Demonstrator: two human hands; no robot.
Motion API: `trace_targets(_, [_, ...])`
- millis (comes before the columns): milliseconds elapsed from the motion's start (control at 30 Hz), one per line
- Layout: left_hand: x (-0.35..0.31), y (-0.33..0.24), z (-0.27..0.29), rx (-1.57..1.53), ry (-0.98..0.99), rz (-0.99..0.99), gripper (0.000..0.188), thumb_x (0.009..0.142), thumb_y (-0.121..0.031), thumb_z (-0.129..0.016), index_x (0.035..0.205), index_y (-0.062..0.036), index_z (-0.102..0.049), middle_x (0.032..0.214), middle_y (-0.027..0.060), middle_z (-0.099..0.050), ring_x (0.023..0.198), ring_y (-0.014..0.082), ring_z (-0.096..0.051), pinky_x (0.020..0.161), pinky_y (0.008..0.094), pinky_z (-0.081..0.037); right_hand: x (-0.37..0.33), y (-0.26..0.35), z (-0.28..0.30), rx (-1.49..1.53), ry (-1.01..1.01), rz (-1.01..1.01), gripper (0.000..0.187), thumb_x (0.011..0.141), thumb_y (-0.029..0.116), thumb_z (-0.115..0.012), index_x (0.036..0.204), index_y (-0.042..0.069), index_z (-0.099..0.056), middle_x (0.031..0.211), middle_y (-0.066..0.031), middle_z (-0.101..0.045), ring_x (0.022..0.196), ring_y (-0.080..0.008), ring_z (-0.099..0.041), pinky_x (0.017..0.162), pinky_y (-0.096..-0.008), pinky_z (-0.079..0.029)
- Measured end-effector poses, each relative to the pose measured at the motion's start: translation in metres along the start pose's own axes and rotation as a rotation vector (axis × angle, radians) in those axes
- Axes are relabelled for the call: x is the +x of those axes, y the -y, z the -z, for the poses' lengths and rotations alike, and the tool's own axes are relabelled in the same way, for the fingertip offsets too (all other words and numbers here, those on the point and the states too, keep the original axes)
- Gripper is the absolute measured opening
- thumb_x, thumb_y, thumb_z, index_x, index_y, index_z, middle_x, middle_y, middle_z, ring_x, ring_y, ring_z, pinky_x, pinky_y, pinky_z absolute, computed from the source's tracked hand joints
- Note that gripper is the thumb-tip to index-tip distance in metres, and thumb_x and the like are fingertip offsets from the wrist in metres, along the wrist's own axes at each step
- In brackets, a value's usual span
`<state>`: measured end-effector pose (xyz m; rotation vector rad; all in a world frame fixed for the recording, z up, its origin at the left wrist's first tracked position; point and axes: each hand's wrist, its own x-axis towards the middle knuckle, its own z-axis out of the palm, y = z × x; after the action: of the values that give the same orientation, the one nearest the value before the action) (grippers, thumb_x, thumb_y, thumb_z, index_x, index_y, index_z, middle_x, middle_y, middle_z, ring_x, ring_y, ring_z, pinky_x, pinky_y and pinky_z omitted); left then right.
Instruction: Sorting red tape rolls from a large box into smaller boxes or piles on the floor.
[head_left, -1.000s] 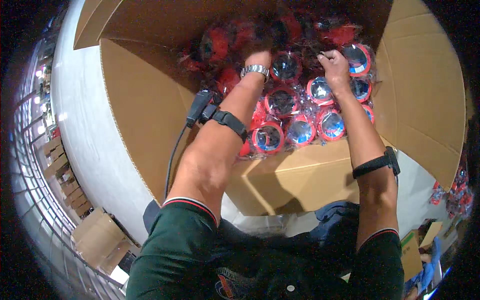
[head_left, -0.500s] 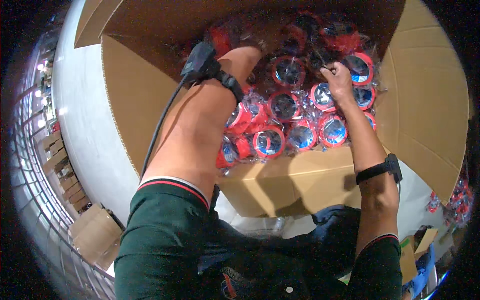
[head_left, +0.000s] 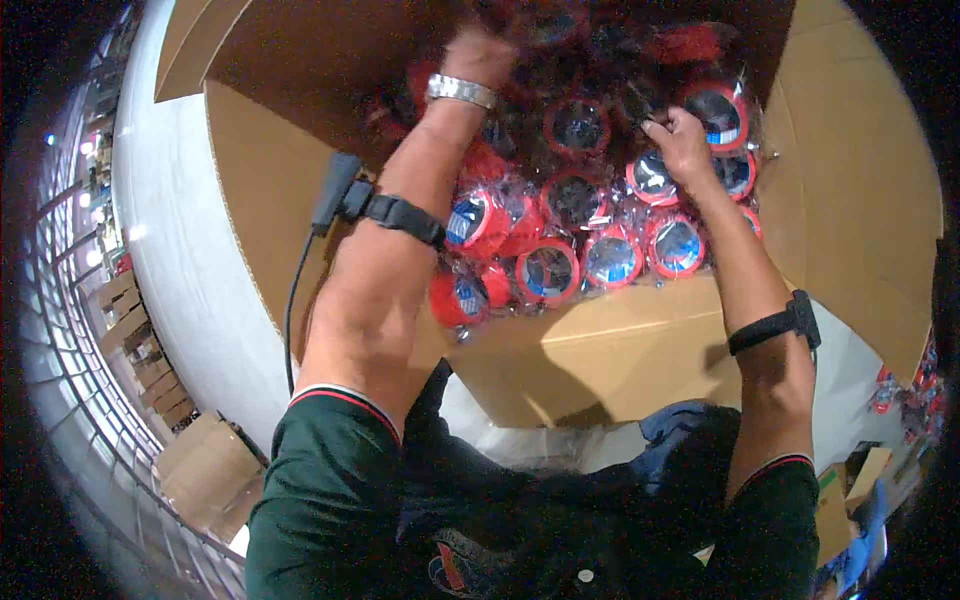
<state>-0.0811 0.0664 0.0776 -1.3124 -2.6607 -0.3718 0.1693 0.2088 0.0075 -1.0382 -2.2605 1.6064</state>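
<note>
Many red tape rolls (head_left: 548, 289) in clear plastic wrap lie packed in an open cardboard box (head_left: 610, 355); blue labels line some of their cores. My left hand (head_left: 478, 60) reaches over the rolls toward the far left of the box, a silver watch (head_left: 461, 91) on its wrist. Its fingers are smeared by motion and dark. At the right side of the rolls, my right hand (head_left: 683, 148) is closed in a pinch, beside a roll (head_left: 718, 116) near the box wall. Whatever it pinches is too dark to make out.
Tall box flaps (head_left: 860, 180) rise on the right and left. A cable (head_left: 297, 300) runs along my left forearm from a strapped black device (head_left: 338, 193). Brown cartons (head_left: 207, 470) stand on the floor at the left, and more red wrapped goods (head_left: 905, 392) lie at the far right.
My left hand has risen out of the dark among the rolls, so its wrist and watch now show. My right hand keeps its pinch in nearly the same place. The view has shifted slightly.
</note>
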Motion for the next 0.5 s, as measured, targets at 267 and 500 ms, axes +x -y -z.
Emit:
trace_targets(267, [-0.021,-0.022,0.070,-0.582,0.675,0.225,0.051,0.076,-0.039,-0.069,0.105,0.0020,-0.063,0.097,0.0203,-0.064,0.092,0.0225,-0.063,0.079,0.0340,-0.050,-0.053,0.035,0.050,-0.190,0.320,0.229,0.011,0.077,0.010,-0.062,0.080,0.000,-0.058,0.074,-0.0106,-0.061,0.074,-0.0174,-0.059,0.067,-0.0335,-0.046])
trace_targets(500, [-0.153,-0.115,0.036,-0.463,0.934,-0.054,0.060,0.073,-0.035,-0.073,0.120,-0.0056,-0.051,0.106,0.0207,-0.062,0.096,0.0354,-0.061,0.084,0.0435,-0.048,-0.126,0.015,0.096,-0.074,0.190,-0.067,0.011,0.077,0.009,-0.063,0.079,0.000,-0.057,0.074,-0.0086,-0.061,0.072,-0.0161,-0.057,0.068,-0.0318,-0.045])
